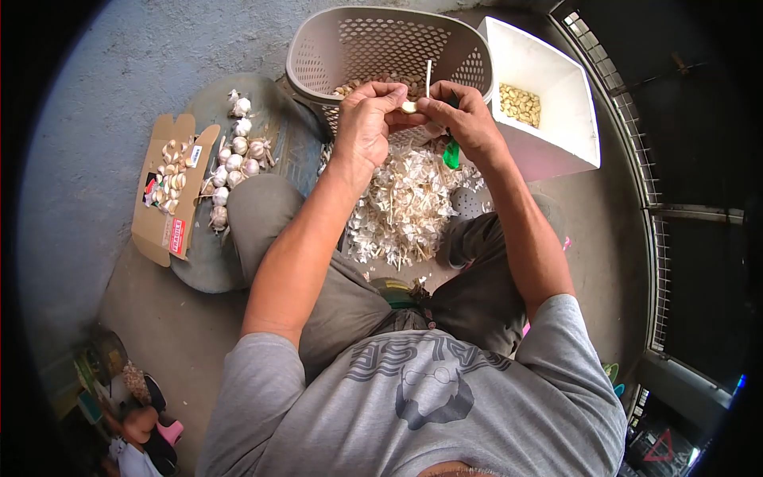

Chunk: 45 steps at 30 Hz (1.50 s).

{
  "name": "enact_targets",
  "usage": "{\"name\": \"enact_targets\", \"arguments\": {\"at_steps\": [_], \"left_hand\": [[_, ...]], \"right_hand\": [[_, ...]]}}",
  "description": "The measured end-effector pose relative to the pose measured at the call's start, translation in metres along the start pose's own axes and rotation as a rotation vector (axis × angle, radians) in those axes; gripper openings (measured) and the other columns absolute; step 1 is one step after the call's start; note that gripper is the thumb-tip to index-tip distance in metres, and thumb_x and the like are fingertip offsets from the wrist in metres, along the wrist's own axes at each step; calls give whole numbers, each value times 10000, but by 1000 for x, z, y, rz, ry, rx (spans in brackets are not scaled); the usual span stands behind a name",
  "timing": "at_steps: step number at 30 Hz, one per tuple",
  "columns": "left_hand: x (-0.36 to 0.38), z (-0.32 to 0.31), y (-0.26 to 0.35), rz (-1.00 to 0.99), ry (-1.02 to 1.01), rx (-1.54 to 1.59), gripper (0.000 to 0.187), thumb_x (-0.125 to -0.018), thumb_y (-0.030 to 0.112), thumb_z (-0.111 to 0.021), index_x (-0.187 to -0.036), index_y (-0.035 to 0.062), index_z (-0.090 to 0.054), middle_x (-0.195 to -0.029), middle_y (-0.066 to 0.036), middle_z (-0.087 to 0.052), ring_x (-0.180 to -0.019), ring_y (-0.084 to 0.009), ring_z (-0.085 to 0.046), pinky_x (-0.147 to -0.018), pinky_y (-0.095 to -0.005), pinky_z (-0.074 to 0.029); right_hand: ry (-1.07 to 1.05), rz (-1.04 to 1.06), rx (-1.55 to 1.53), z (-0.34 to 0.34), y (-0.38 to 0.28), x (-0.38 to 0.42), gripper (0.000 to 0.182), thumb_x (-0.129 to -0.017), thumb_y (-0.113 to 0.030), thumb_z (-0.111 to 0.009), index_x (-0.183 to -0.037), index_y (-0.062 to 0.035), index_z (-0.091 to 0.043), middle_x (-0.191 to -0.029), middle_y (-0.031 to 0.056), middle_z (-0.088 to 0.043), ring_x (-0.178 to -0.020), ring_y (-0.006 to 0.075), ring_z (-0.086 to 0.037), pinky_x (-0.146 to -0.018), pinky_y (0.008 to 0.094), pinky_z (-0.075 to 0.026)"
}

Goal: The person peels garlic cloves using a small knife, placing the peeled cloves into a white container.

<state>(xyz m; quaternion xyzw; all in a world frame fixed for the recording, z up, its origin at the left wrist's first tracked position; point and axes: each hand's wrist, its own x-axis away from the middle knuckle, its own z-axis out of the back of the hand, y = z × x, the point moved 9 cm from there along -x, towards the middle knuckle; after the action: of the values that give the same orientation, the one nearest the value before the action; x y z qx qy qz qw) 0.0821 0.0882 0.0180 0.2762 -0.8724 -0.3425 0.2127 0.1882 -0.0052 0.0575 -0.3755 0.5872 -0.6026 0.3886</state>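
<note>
A pale garlic clove (409, 106) is pinched between my two hands, in front of the basket (306, 60). My left hand (369, 119) is closed on its left side, thumb and fingertips together. My right hand (461, 119) is closed at its right side. A thin white stick-like piece (428, 78) rises from the right fingers, with a green strip (451, 153) hanging below them; whether it is a tool's handle is unclear. Below my hands lies a heap of garlic skins (401, 207). Cloves (401, 83) show inside the basket.
At the left, whole garlic bulbs (234, 161) lie on a dark round surface (274, 123), beside an open cardboard box (147, 219) with cloves. A white foam box (556, 79) with peeled cloves (519, 105) stands at the right. Part of another person (139, 429) shows at lower left.
</note>
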Motion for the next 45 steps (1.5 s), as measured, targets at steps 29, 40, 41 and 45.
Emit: {"name": "enact_targets", "arguments": {"at_steps": [29,40,41,45], "left_hand": [[0,-22,-10,-198,-115,-587,176,-994,177,-702,-1028,4,-705,-851,-51,-715,-715,-93,-658,-661,-243,-545],[9,-4,-20,-43,84,-190,177,-1067,131,-520,-1019,31,-658,-880,-59,-692,-582,-131,-630,-511,-305,-534],[8,-5,-20,-43,75,-161,174,-1064,126,-518,-1018,33,-657,-877,-54,-691,-571,-125,-610,-506,-307,-528],[8,-3,-21,1,83,-95,154,-1046,103,-515,-1017,46,-655,-862,-32,-682,-537,-101,-521,-486,-314,-508]], "right_hand": [[131,17,-99,8,-1,-6,326,-1047,-308,-625,-1132,-10,-724,-810,-4,-647,-731,68,-578,-605,252,-481],[259,221,399,-6,-8,-10,306,-1048,-257,-615,-950,33,-611,-708,75,-599,-671,118,-519,-600,329,-469],[251,233,437,-8,-12,-9,301,-1048,-247,-610,-946,35,-605,-712,91,-612,-669,125,-530,-603,336,-475],[264,324,432,-14,-27,-1,244,-1044,-205,-604,-1004,35,-587,-713,123,-632,-662,147,-560,-614,356,-496]]}}
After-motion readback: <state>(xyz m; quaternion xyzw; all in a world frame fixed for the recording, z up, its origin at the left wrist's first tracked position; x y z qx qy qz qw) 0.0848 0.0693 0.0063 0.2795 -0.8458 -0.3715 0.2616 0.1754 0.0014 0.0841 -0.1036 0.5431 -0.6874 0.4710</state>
